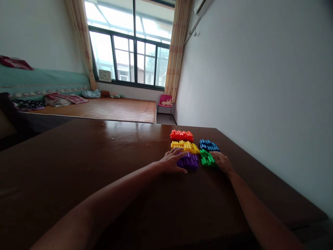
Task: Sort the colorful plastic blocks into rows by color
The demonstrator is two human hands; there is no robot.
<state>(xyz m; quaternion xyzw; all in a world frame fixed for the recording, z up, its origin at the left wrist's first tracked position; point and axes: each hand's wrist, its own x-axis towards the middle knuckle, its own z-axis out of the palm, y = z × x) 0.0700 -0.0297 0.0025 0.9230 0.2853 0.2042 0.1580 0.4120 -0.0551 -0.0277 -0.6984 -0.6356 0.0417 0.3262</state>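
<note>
Five piles of small plastic pieces, grouped by colour, lie on the dark brown table. My left hand (pixel 174 160) is at the left side of the purple pile (pixel 189 161), fingers spread and touching it. Just behind is the yellow pile (pixel 183 146), and farther back lies the red pile (pixel 181 135). At the right edge of the green pile (pixel 207 158) rests my right hand (pixel 222 162); its fingers are partly hidden, and whether they pinch anything is unclear. Behind the green pieces sits the blue pile (pixel 209 145).
The glossy table (pixel 125 146) meets a white wall on the right. Beyond its far edge stand a low bed (pixel 117 108) with folded cloths and a pink chair (pixel 165 99) holding a plush toy. A square clock (pixel 104 75) rests by the window.
</note>
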